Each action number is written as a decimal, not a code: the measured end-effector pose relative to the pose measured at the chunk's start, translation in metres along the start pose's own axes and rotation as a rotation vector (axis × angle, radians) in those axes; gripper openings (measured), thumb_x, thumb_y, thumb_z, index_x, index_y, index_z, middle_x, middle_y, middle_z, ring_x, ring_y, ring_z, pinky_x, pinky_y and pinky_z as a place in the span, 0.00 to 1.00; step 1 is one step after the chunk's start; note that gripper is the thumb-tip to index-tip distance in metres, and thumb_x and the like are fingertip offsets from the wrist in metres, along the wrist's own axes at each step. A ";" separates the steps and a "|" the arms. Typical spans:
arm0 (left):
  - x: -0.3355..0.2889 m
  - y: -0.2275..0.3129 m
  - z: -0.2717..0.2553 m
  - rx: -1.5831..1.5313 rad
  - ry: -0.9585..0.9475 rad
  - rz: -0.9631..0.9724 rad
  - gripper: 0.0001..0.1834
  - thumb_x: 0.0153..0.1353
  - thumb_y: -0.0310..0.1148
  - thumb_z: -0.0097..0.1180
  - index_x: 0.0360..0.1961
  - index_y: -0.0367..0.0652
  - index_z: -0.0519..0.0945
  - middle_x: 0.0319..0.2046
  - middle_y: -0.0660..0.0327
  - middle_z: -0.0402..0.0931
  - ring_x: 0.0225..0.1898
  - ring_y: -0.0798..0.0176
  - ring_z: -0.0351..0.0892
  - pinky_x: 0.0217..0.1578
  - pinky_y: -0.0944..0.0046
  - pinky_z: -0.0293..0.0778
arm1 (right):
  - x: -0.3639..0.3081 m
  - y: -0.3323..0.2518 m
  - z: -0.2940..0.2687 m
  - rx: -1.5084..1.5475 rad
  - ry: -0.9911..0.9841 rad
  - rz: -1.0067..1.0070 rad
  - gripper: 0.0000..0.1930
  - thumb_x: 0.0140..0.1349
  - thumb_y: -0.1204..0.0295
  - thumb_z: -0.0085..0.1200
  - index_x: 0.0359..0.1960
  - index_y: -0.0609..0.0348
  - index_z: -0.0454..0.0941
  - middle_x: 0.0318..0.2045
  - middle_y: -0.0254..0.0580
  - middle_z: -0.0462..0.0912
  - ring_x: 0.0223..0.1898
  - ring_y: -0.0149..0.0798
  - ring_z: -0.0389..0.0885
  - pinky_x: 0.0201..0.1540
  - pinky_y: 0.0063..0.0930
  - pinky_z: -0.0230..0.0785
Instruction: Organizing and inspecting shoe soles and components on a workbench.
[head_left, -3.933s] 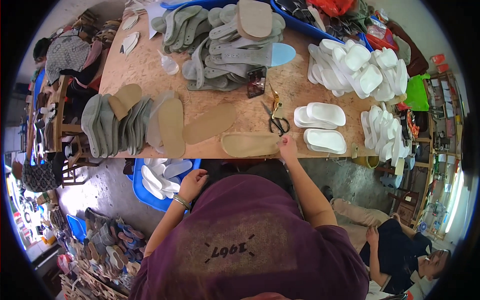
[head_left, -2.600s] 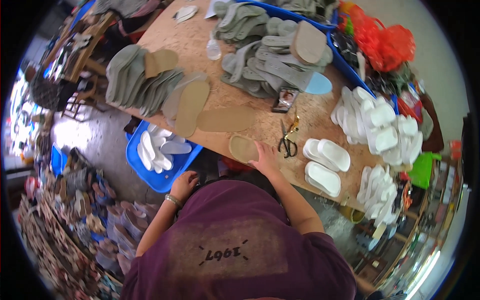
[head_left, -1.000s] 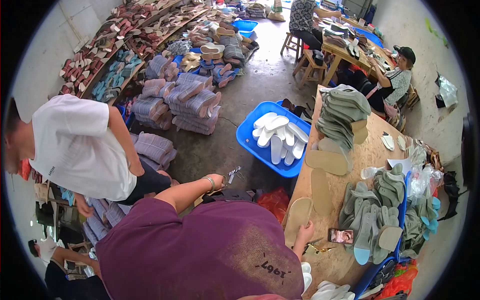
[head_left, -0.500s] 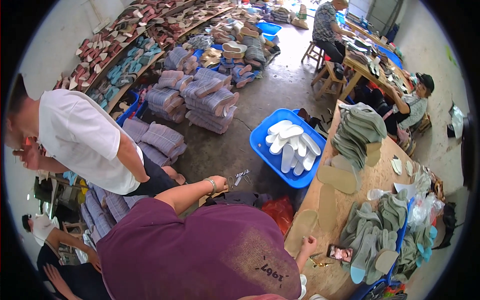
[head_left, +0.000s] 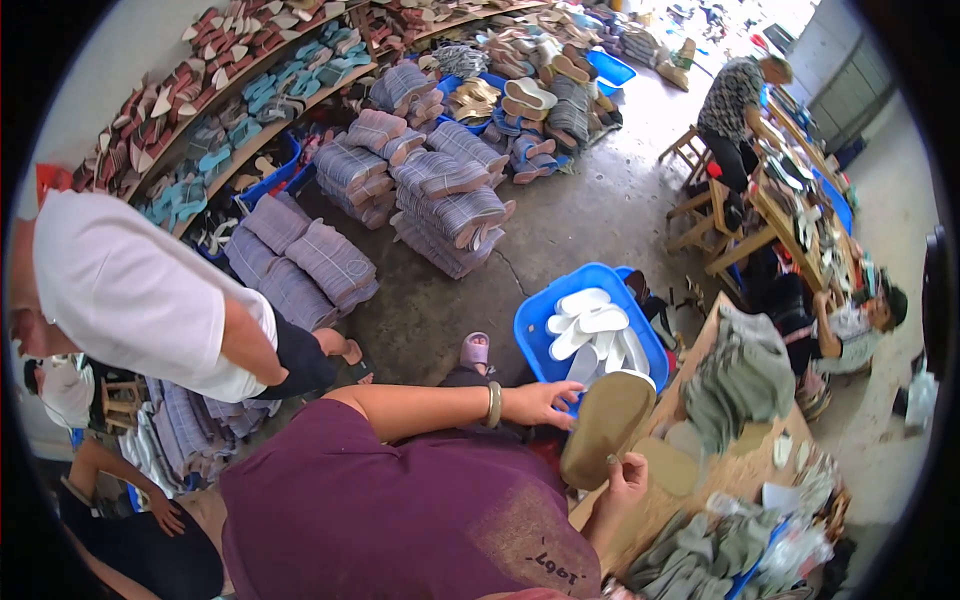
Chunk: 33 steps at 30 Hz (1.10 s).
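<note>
A tan, foot-shaped insole [head_left: 608, 425] with a pale rim is held up in front of the purple shirt, over the table's edge. The fingers of my right hand [head_left: 628, 478] pinch its lower right edge. My left hand [head_left: 540, 404], a bangle at its wrist, reaches across to the insole's left side. Thumb and fingers there are apart, close to the edge; a firm grip does not show. Just beyond lies a blue basin [head_left: 530, 325] with several white insoles [head_left: 598, 322]. Another tan insole [head_left: 668, 466] rests on the wooden table [head_left: 620, 525].
Grey-green insoles [head_left: 738, 375] are stacked on the table, with more in a heap [head_left: 665, 560] nearer me. Striped bundles [head_left: 450, 215] stand on the floor. A person in white [head_left: 140, 290] stands at left; others sit at right [head_left: 840, 330] and far right [head_left: 735, 105].
My left hand has moved right and up to the insole. My right hand has lifted the insole off the table. The view has shifted; a slippered foot now shows beside the basin.
</note>
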<state>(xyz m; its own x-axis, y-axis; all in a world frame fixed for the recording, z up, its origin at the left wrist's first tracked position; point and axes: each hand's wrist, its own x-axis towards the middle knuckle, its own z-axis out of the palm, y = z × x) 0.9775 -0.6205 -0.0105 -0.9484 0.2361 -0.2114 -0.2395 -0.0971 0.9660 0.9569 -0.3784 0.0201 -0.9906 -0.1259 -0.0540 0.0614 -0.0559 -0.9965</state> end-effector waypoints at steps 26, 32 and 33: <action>-0.031 0.130 -0.286 0.693 0.989 0.181 0.21 0.54 0.32 0.55 0.50 0.41 0.70 0.38 0.53 0.75 0.38 0.51 0.77 0.39 0.59 0.71 | 0.238 0.021 0.379 -0.198 -1.255 0.147 0.25 0.47 0.70 0.65 0.47 0.63 0.70 0.41 0.43 0.77 0.43 0.36 0.76 0.47 0.30 0.68; -0.033 0.148 -0.301 0.795 1.104 0.163 0.24 0.54 0.36 0.56 0.52 0.40 0.69 0.38 0.53 0.76 0.38 0.51 0.77 0.39 0.59 0.72 | 0.251 0.015 0.411 -0.121 -1.327 0.137 0.24 0.47 0.71 0.64 0.47 0.63 0.72 0.40 0.41 0.79 0.43 0.33 0.76 0.45 0.27 0.69; -0.029 0.152 -0.306 0.782 1.143 0.145 0.24 0.54 0.36 0.56 0.52 0.40 0.69 0.38 0.53 0.76 0.38 0.51 0.77 0.39 0.59 0.72 | 0.258 0.015 0.414 -0.123 -1.321 0.123 0.24 0.47 0.71 0.64 0.47 0.63 0.72 0.40 0.41 0.79 0.43 0.33 0.76 0.45 0.27 0.69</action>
<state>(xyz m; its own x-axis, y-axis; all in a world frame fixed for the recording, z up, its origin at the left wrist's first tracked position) 0.9050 -0.9375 0.0973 -0.6875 -0.6781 0.2598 -0.3082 0.5964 0.7412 0.7531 -0.8218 0.0175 -0.1137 -0.9872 -0.1117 0.0612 0.1053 -0.9926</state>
